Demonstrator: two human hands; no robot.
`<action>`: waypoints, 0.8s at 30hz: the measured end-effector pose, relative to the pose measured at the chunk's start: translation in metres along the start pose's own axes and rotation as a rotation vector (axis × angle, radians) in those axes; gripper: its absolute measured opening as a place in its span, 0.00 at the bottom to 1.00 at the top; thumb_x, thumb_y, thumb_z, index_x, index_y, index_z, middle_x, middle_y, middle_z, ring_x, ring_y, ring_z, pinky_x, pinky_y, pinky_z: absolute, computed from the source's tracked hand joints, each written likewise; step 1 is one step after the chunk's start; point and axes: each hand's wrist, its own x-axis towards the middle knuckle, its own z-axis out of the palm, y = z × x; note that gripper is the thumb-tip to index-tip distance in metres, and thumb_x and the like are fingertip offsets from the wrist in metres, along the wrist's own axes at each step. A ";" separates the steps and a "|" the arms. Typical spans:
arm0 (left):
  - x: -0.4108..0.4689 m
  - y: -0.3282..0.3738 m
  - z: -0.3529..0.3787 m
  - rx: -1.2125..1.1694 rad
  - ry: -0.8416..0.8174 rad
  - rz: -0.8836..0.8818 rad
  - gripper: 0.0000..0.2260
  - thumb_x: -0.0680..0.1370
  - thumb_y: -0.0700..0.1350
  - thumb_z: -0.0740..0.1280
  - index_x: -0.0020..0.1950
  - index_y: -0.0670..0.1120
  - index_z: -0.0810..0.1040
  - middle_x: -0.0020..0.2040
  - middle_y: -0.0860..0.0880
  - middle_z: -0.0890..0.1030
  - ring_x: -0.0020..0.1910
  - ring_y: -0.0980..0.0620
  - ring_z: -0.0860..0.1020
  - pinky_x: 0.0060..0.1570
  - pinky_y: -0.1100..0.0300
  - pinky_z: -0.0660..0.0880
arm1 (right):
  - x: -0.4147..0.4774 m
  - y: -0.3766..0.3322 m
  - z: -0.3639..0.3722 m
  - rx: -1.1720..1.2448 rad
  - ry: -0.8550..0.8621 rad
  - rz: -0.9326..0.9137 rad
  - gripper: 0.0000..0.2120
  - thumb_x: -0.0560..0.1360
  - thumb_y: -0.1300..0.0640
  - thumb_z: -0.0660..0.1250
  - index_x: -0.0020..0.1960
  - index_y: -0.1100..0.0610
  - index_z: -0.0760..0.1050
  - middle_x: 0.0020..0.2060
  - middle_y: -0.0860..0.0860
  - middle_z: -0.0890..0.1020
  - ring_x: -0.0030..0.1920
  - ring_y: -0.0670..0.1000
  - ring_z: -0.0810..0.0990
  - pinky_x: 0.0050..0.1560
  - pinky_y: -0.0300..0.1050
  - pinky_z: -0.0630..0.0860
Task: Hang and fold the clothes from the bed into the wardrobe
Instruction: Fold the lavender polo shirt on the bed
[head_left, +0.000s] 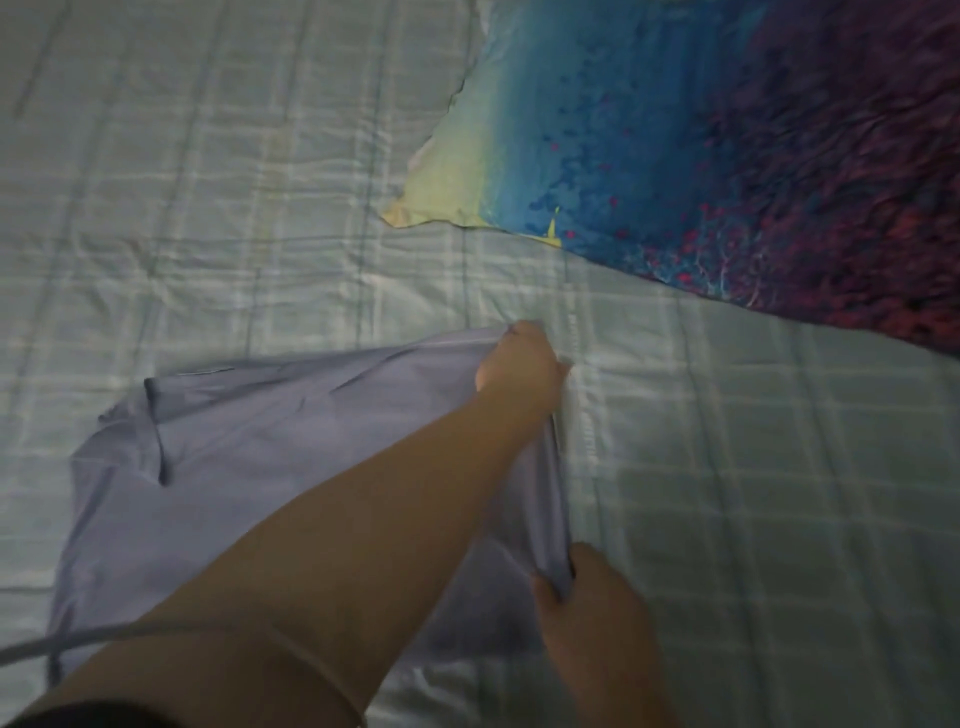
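Lavender-grey garment (249, 467) lies spread on the checked bed sheet (779, 493). The left hand (524, 358) pinches its far edge with curled fingers; the right hand (587, 597) clutches a bunched fold nearer. The left forearm hides part of the cloth, and blur obscures what kind of garment it is.

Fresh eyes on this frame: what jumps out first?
The vivid blue, yellow and purple-red pillow at the upper right stands out against the pale checked bedsheet. At the lower left a lavender garment lies spread on the sheet. The left hand grips its right edge at the far end, and the right hand grips the same edge nearer the camera.
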 end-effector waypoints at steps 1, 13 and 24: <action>0.001 -0.003 -0.002 -0.005 0.008 0.013 0.19 0.80 0.48 0.66 0.66 0.40 0.66 0.61 0.40 0.78 0.61 0.39 0.78 0.55 0.50 0.75 | 0.000 0.000 0.003 0.036 0.032 -0.033 0.13 0.74 0.44 0.67 0.45 0.52 0.69 0.46 0.54 0.82 0.52 0.58 0.81 0.48 0.49 0.75; -0.012 -0.061 -0.069 -0.223 0.153 0.213 0.10 0.77 0.41 0.67 0.53 0.43 0.67 0.45 0.47 0.75 0.42 0.47 0.73 0.40 0.59 0.64 | -0.044 -0.051 0.009 0.363 0.170 -0.176 0.14 0.71 0.52 0.73 0.45 0.49 0.67 0.33 0.52 0.77 0.38 0.56 0.77 0.35 0.43 0.60; -0.075 -0.258 -0.225 -0.655 0.245 0.193 0.08 0.76 0.36 0.65 0.53 0.44 0.73 0.42 0.52 0.74 0.35 0.62 0.72 0.32 0.72 0.70 | -0.144 -0.229 0.069 0.371 0.152 -0.556 0.12 0.69 0.46 0.63 0.52 0.46 0.72 0.38 0.47 0.81 0.40 0.51 0.80 0.40 0.40 0.70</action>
